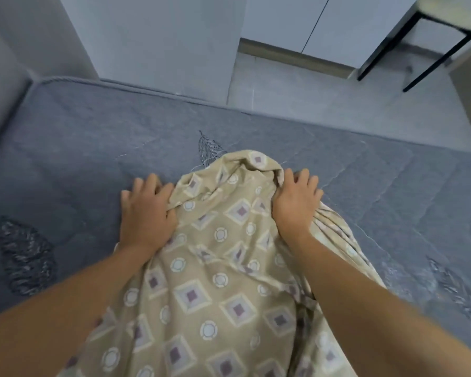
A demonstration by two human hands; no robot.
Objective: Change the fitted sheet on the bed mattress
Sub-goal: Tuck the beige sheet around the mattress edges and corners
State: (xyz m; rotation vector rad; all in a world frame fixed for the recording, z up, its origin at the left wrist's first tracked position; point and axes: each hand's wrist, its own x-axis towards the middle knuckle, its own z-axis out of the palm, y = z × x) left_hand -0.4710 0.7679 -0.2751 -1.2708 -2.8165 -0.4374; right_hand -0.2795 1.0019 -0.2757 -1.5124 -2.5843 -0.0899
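Observation:
A beige fitted sheet [223, 268] with a pattern of diamonds and circles lies bunched in the middle of the bare grey quilted mattress [79, 131] and trails back toward me. My left hand [147, 208] holds the sheet's left edge, its thumb tucked into a fold and its fingers lying on the mattress. My right hand [297, 202] grips the gathered right side of the sheet near its far end. Both hands are about level, with the crumpled front of the sheet between them.
The mattress's far edge [174, 89] meets a grey wall panel [161, 36] at the back left. Beyond it on the right is grey floor [324, 85], a white cupboard [337, 23] and a black-legged stool [419, 42]. A wall borders the mattress on the left.

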